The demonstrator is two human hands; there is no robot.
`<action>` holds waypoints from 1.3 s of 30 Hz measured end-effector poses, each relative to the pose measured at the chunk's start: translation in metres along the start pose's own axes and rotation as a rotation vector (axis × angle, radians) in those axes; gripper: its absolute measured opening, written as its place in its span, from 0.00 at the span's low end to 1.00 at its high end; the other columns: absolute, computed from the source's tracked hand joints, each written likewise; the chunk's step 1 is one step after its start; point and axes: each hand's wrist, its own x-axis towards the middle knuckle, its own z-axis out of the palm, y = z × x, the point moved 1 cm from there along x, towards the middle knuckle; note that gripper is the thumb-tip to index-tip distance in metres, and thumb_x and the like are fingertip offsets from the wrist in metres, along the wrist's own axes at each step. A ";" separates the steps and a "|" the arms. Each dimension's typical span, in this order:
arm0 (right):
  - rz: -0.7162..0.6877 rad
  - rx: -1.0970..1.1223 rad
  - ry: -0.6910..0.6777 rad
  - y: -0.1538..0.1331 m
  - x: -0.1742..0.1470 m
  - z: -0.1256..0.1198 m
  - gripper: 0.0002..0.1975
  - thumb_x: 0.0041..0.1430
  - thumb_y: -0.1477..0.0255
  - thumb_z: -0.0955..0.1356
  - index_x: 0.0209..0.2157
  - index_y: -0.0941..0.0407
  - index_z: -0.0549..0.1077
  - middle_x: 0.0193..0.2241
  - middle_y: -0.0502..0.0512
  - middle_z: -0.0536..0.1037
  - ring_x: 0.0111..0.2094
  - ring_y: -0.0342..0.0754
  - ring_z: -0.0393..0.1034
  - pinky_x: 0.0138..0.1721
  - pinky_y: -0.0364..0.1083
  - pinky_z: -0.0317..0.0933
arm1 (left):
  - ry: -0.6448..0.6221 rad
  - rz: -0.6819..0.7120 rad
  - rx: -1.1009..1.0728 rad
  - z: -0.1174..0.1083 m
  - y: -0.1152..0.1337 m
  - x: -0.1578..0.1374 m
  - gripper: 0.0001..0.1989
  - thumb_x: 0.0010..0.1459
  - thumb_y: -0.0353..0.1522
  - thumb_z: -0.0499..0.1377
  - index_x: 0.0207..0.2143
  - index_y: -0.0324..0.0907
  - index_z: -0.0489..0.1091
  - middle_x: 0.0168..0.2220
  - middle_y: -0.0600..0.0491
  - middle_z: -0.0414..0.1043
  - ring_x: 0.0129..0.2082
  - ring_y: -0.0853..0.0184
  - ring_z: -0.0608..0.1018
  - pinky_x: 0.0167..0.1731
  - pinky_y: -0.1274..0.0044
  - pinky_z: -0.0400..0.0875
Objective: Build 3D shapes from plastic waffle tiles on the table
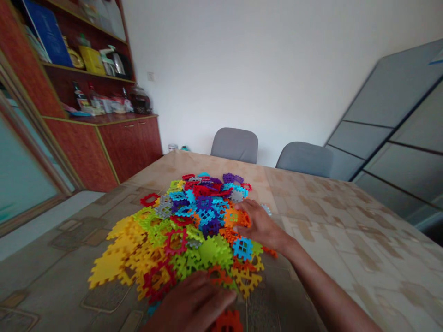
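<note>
A heap of toothed plastic interlocking tiles (207, 251) in many colours lies on the table. My right hand (261, 226) is at the heap's right side, thumb and fingers apart around an orange window tile (232, 217); a firm grip on it does not show. Below that hand lies a blue window tile (242, 249). My left hand (194, 299) is low at the heap's near edge, fingers stretched out and slightly blurred. Under its thumb side shows an orange-red tile (228, 321). Close by are a red frame tile (159, 279) and yellow tiles (110, 265).
The table (332, 240) has a patterned cover. Behind it stand two grey chairs (235, 145) against a white wall. A wooden cabinet (128, 147) with bottles and a kettle is at the left. Grey panels (367, 120) lean at the right.
</note>
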 end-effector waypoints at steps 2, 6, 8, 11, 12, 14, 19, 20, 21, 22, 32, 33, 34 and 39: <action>-0.032 0.087 -0.015 -0.016 -0.025 -0.001 0.19 0.55 0.69 0.73 0.48 0.55 0.70 0.47 0.59 0.76 0.49 0.55 0.69 0.52 0.53 0.63 | 0.007 -0.193 0.027 -0.018 -0.010 0.001 0.17 0.72 0.44 0.47 0.55 0.49 0.67 0.46 0.56 0.80 0.44 0.68 0.81 0.48 0.81 0.73; -0.012 0.200 -0.149 -0.051 -0.077 0.007 0.22 0.53 0.68 0.75 0.49 0.52 0.70 0.49 0.57 0.75 0.50 0.54 0.69 0.50 0.51 0.64 | 0.076 -0.399 -0.037 -0.029 -0.030 -0.005 0.12 0.69 0.37 0.54 0.52 0.53 0.69 0.47 0.59 0.79 0.46 0.70 0.80 0.50 0.82 0.72; 0.019 0.182 -0.187 -0.063 -0.094 0.013 0.27 0.50 0.66 0.77 0.51 0.51 0.70 0.52 0.58 0.74 0.52 0.55 0.68 0.51 0.50 0.64 | 0.086 -0.412 -0.067 -0.027 -0.034 -0.007 0.11 0.68 0.36 0.55 0.51 0.53 0.71 0.46 0.59 0.79 0.47 0.69 0.80 0.50 0.81 0.72; 0.016 0.114 -0.189 -0.073 -0.107 0.021 0.30 0.47 0.62 0.78 0.51 0.51 0.71 0.51 0.59 0.75 0.51 0.57 0.69 0.50 0.51 0.64 | 0.078 -0.387 -0.092 -0.024 -0.035 -0.005 0.11 0.66 0.34 0.56 0.49 0.52 0.72 0.44 0.59 0.80 0.45 0.69 0.80 0.50 0.80 0.72; 0.001 0.094 -0.191 -0.074 -0.109 0.024 0.30 0.46 0.61 0.79 0.50 0.51 0.71 0.49 0.58 0.76 0.49 0.57 0.70 0.49 0.51 0.64 | 0.073 -0.383 -0.092 -0.023 -0.035 -0.005 0.11 0.66 0.33 0.56 0.49 0.52 0.72 0.44 0.58 0.80 0.45 0.69 0.80 0.50 0.80 0.72; -0.042 0.051 -0.186 -0.075 -0.111 0.033 0.26 0.47 0.60 0.78 0.47 0.52 0.72 0.44 0.57 0.78 0.44 0.56 0.72 0.47 0.51 0.65 | 0.058 -0.386 -0.083 -0.022 -0.035 -0.004 0.11 0.66 0.33 0.56 0.49 0.51 0.73 0.45 0.57 0.80 0.46 0.68 0.80 0.50 0.79 0.73; -0.121 -0.113 -0.159 -0.070 -0.117 0.056 0.08 0.61 0.69 0.70 0.42 0.54 0.72 0.38 0.57 0.79 0.40 0.54 0.73 0.45 0.51 0.64 | 0.044 -0.380 -0.049 -0.020 -0.038 -0.007 0.11 0.66 0.36 0.56 0.48 0.51 0.74 0.45 0.56 0.80 0.46 0.66 0.81 0.50 0.78 0.74; -0.123 -0.125 -0.165 -0.070 -0.118 0.056 0.07 0.62 0.70 0.69 0.42 0.54 0.73 0.38 0.57 0.79 0.39 0.54 0.73 0.45 0.51 0.64 | 0.053 -0.378 -0.040 -0.021 -0.040 -0.007 0.11 0.66 0.36 0.56 0.48 0.51 0.74 0.45 0.56 0.80 0.46 0.66 0.81 0.49 0.78 0.74; -0.124 -0.120 -0.171 -0.069 -0.118 0.054 0.08 0.61 0.70 0.69 0.43 0.53 0.73 0.39 0.57 0.80 0.40 0.55 0.73 0.45 0.51 0.64 | 0.060 -0.380 -0.032 -0.022 -0.041 -0.008 0.11 0.66 0.36 0.56 0.49 0.51 0.74 0.45 0.56 0.80 0.46 0.66 0.81 0.49 0.79 0.75; -0.125 -0.098 -0.181 -0.069 -0.117 0.049 0.12 0.60 0.69 0.70 0.46 0.53 0.73 0.40 0.57 0.80 0.41 0.55 0.74 0.46 0.52 0.64 | 0.067 -0.381 -0.027 -0.023 -0.043 -0.008 0.11 0.66 0.37 0.56 0.49 0.51 0.74 0.45 0.56 0.81 0.46 0.66 0.81 0.48 0.79 0.75; 0.058 0.080 0.023 0.018 -0.060 -0.014 0.16 0.59 0.79 0.65 0.48 0.54 0.74 0.46 0.60 0.79 0.48 0.54 0.72 0.50 0.54 0.65 | -0.136 -0.322 -0.078 -0.020 -0.086 0.032 0.14 0.67 0.33 0.52 0.49 0.47 0.75 0.48 0.52 0.79 0.49 0.64 0.79 0.51 0.74 0.73; 0.062 0.068 0.039 0.028 -0.052 -0.012 0.17 0.58 0.80 0.66 0.48 0.55 0.74 0.47 0.62 0.79 0.49 0.55 0.72 0.52 0.56 0.65 | -0.161 -0.291 -0.077 -0.015 -0.092 0.042 0.15 0.67 0.31 0.51 0.49 0.45 0.75 0.48 0.51 0.79 0.49 0.63 0.79 0.52 0.72 0.72; 0.064 0.060 0.050 0.036 -0.045 -0.009 0.17 0.58 0.79 0.66 0.48 0.55 0.74 0.48 0.63 0.78 0.50 0.56 0.72 0.53 0.57 0.64 | -0.186 -0.255 -0.069 -0.009 -0.099 0.053 0.15 0.67 0.30 0.50 0.49 0.44 0.75 0.48 0.50 0.79 0.50 0.62 0.78 0.52 0.70 0.72; 0.035 0.109 0.027 0.032 -0.030 0.009 0.14 0.60 0.79 0.65 0.45 0.52 0.76 0.43 0.56 0.81 0.45 0.52 0.75 0.48 0.51 0.68 | -0.267 -0.151 -0.059 0.030 -0.126 0.094 0.17 0.61 0.23 0.52 0.50 0.42 0.73 0.51 0.48 0.77 0.53 0.60 0.76 0.56 0.66 0.68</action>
